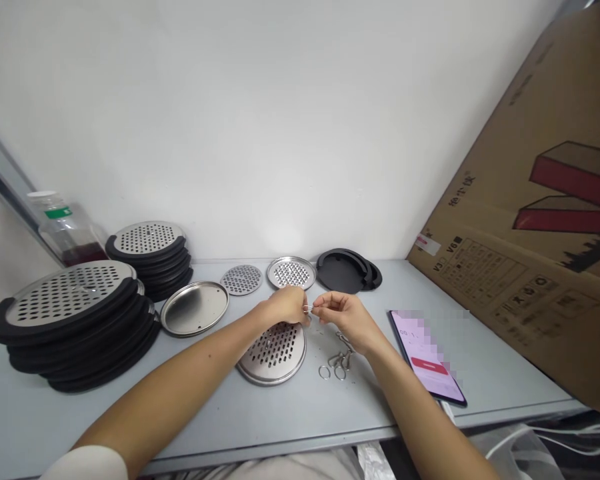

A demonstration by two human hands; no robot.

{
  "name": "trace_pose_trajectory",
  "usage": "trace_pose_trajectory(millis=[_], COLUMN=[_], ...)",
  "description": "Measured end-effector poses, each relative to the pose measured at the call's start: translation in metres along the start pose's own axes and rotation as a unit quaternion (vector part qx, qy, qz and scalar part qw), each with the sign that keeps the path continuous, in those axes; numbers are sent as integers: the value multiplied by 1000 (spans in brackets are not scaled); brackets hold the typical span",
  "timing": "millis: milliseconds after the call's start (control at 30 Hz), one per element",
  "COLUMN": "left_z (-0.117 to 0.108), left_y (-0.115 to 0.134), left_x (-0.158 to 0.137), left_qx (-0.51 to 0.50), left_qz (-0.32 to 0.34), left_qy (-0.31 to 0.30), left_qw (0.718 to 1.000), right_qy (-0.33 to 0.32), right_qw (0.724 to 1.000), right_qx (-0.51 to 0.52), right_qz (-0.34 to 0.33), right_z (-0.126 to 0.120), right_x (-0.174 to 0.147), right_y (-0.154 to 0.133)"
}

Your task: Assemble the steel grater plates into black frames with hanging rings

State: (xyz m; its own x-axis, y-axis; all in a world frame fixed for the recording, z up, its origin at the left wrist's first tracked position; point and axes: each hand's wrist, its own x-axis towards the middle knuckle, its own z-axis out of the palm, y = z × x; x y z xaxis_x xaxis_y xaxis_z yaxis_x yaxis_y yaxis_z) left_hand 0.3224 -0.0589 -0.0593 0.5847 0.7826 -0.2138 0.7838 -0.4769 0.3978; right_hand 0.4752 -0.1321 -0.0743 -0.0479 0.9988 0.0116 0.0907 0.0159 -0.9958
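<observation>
My right hand pinches a small, thin metal ring between thumb and fingertips. My left hand is closed right beside it, above the far edge of a round metal grater disc; its fingers are partly hidden, and what they grip cannot be made out. The disc lies flat on the grey table, full of oblong holes. Under and in front of my right hand, several loose metal rings lie in a small cluster.
Stacks of black-rimmed grater discs stand at left, by a jar of dark liquid. A shallow metal lid, a perforated disc, another grater disc and black trays lie behind. At right are a phone and a cardboard box.
</observation>
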Motion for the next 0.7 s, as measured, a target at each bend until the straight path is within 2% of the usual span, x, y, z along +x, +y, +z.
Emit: trace_pose_trajectory(millis=[133, 433, 567, 700], left_z=[4, 14, 17, 14], left_y=[-4, -14, -13, -9], left_x=[3, 10, 11, 6], left_qx=[-18, -69, -85, -108], left_qz=[4, 16, 29, 49], left_qy=[-7, 0, 10, 41], left_qw=[1000, 997, 996, 992], right_qy=[-16, -77, -64, -26], right_qw=[1000, 981, 983, 992], right_qx=[-21, -175, -170, -118], right_qz=[-1, 37, 22, 25], right_z=[-1, -15, -15, -13], right_x=[0, -1, 1, 2], right_y=[1, 11, 13, 8])
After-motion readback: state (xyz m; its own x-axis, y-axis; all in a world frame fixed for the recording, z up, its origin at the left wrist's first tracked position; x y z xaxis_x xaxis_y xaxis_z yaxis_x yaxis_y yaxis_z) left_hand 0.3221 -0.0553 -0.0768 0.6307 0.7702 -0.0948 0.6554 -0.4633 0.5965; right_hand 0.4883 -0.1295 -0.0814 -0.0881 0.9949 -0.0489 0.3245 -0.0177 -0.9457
